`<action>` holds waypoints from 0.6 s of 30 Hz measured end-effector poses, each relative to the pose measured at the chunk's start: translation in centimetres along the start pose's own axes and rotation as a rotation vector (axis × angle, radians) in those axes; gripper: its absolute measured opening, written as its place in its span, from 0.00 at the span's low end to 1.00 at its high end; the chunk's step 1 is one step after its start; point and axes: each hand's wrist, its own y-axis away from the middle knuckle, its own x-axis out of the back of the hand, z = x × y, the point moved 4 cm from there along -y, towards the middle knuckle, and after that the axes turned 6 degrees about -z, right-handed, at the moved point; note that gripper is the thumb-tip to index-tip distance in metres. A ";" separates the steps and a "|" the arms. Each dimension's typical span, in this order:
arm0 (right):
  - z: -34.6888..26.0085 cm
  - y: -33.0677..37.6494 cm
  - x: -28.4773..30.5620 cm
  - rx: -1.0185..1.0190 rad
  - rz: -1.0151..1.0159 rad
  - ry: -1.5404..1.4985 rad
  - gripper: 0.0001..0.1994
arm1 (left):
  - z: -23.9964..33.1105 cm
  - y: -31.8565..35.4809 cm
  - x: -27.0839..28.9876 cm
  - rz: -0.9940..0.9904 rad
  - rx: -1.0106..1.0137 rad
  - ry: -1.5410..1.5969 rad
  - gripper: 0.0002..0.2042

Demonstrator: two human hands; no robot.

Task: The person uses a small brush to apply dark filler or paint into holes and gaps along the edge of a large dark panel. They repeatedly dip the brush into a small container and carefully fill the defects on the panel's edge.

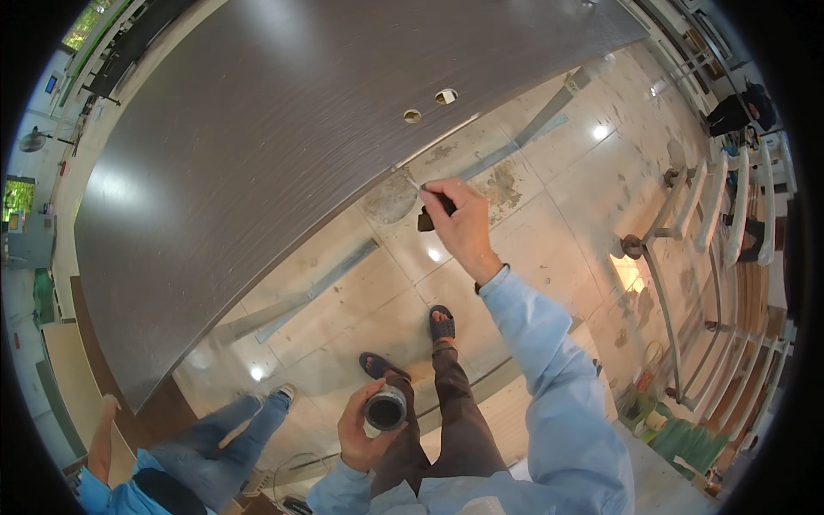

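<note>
I have the right hand pinching a thin pale stick near the edge of the big dark brown board, but can't tell if they touch. A dark lump beside its fingers is hard to make out. The left hand curls around a small round jar, hiding one side.

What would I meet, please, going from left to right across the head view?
Grey fan → co-worker in jeans → left hand holding an open round container → right hand pinching a slender tool → metal rack with white bars.
</note>
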 end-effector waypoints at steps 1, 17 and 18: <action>0.0 0.2 -0.7 0.041 -0.110 -0.009 0.05 | 0.0 0.0 0.0 0.006 -0.018 -0.017 0.38; -0.9 3.4 -4.6 -0.264 0.149 -0.144 0.04 | -0.5 1.5 2.5 0.094 -0.042 0.005 0.40; -0.7 3.3 -4.1 -0.268 0.200 -0.160 0.04 | -0.7 1.7 2.8 0.101 -0.022 -0.002 0.39</action>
